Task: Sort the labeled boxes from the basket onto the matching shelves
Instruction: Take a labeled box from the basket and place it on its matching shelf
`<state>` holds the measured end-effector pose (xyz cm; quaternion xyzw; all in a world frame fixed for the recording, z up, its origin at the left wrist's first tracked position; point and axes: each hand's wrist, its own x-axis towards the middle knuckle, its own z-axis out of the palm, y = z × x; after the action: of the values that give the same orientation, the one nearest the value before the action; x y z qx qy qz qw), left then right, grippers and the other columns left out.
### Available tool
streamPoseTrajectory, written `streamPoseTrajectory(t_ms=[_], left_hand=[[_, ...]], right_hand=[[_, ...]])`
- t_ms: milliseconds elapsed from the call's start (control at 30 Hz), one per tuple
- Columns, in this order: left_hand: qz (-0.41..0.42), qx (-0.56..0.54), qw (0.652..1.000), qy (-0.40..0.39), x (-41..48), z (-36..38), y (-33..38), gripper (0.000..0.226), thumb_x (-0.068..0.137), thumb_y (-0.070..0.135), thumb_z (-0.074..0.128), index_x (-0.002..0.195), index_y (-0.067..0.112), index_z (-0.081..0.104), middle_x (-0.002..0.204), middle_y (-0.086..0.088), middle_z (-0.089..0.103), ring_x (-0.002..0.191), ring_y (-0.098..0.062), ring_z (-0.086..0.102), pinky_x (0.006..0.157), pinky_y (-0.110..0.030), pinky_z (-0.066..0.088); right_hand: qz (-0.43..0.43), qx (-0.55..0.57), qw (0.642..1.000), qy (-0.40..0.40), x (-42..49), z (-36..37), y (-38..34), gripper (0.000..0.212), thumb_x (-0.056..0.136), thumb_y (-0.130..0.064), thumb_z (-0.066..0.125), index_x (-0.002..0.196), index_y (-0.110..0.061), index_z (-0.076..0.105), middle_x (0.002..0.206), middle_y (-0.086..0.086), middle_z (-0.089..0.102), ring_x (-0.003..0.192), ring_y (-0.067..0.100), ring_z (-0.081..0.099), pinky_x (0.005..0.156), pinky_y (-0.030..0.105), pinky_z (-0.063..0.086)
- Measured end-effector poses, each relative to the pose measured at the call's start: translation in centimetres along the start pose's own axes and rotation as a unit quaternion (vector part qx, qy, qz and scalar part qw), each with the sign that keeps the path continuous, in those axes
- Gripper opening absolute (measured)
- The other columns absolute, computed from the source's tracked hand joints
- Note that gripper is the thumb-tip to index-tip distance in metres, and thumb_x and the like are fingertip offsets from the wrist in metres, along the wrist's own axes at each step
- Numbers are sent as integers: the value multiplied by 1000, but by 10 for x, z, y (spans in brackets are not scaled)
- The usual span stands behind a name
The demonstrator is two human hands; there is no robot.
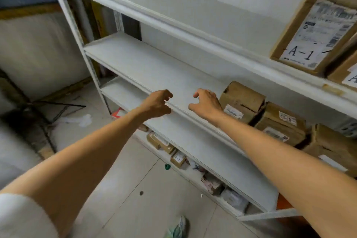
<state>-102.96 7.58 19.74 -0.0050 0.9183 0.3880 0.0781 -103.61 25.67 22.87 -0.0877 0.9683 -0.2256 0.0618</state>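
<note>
Above the middle shelf, left hand and right hand hover empty, fingers loosely curled, beside cardboard boxes apparently grouped by label.

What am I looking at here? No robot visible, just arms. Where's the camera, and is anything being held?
There is no machine here. A person sorts with bare hands, and the single picture comes from a wide-angle camera worn on their head, looking forward and down. The left hand and right hand reach over the middle shelf of a white rack, fingers loosely curled, holding nothing. To the right of the right hand, brown cardboard boxes sit on that shelf. A box marked A-1 stands on the shelf above, and a smaller A-1 box lies on a low shelf. The basket is not in view.
</note>
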Motion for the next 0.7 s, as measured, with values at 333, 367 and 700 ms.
streamPoseTrajectory(t_ms=[333,367,700], left_hand=[[-187,69,962,187,-211,-136,-116,50,76,12,73,123,14,57,112,-6,62,100,-23,60,87,-34,52],[-211,74,953,204,-236,-147,-124,49,76,13,72,123,14,57,112,-7,62,100,-23,60,88,-35,52],[-437,70,834,331,-464,-161,-155,41,78,25,72,115,12,60,108,-6,65,98,-21,60,85,-33,50]], right_hand=[[-347,-31,926,-146,-57,85,-226,48,79,-25,71,123,-8,57,121,12,60,112,26,55,86,29,44],[-382,-31,909,-162,-66,93,-249,49,80,-24,71,124,-9,56,123,11,59,114,25,55,87,29,43],[-654,-50,700,-282,-197,161,-403,51,82,-23,69,127,-4,54,121,13,59,111,28,55,88,30,44]])
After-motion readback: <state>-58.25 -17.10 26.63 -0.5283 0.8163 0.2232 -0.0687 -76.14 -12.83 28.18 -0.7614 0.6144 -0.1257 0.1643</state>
